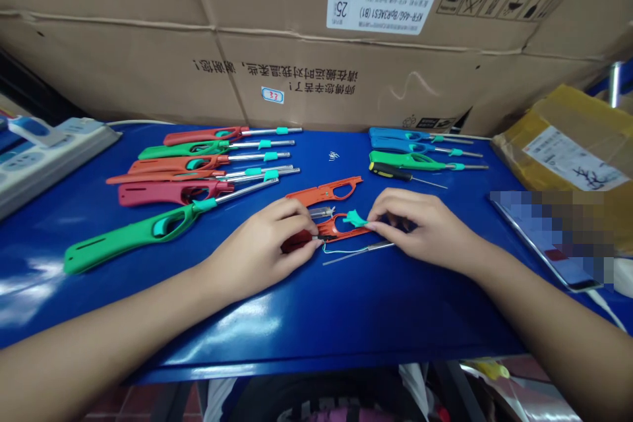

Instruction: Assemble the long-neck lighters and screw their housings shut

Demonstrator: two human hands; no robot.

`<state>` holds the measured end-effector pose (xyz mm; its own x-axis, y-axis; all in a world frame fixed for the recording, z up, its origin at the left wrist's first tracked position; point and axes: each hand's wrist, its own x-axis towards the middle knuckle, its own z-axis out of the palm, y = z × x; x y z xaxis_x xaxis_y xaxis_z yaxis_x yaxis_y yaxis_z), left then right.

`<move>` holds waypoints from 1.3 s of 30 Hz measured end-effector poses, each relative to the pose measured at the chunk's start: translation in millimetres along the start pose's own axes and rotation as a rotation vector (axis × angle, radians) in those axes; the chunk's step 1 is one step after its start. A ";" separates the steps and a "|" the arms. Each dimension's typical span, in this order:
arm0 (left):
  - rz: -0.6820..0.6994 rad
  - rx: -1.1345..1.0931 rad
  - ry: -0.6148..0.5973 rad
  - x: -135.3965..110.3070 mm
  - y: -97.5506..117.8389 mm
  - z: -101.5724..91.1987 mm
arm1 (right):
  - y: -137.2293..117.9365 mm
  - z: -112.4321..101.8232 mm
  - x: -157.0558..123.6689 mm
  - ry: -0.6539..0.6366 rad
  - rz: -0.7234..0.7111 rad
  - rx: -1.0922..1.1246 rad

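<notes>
My left hand (270, 244) is closed on the handle end of an orange lighter casing half (341, 233), which lies on the blue table. Thumb and fingers of my right hand (418, 221) pinch a small teal trigger piece (354, 217) at the casing's finger loop. A second orange casing half (324, 193) lies just beyond my left fingers. Between the two halves sits a clear fuel tank (321, 212), partly hidden by that hand. A thin wire (341, 251) loops on the near side toward a slim metal rod (380, 246), whose far end passes under my right hand.
Several assembled lighters (173, 163) line the left side, a green one (131, 237) nearest. More lighters (410, 159) and a screwdriver (390, 171) lie back right. A phone (544, 244), a taped parcel (558, 145), a power strip (49, 151) and a large cardboard box (277, 20) surround the table.
</notes>
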<state>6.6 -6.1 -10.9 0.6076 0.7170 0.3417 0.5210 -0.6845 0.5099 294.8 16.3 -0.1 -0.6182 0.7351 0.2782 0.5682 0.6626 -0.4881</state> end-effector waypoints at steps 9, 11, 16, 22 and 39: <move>-0.036 -0.004 -0.029 1.2 4.1 -0.4 | -7.6 2.0 -2.6 -0.187 -0.037 -0.005; -0.031 -0.009 -0.021 0.6 3.0 0.4 | -7.4 2.1 -2.5 -0.174 -0.036 -0.023; -0.012 -0.025 0.032 0.8 1.5 1.1 | -7.6 0.6 -2.9 -0.133 -0.051 -0.102; 0.016 -0.008 0.081 3.2 2.5 -0.2 | -7.9 -0.1 -2.3 -0.165 -0.106 -0.089; 0.035 -0.029 0.126 3.7 2.4 1.7 | -11.3 1.1 -0.9 -0.184 -0.145 -0.121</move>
<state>11.1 -5.2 -9.8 0.5438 0.7047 0.4557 0.4819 -0.7068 0.5179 288.3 8.0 4.2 -0.7801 0.5998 0.1780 0.5202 0.7799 -0.3480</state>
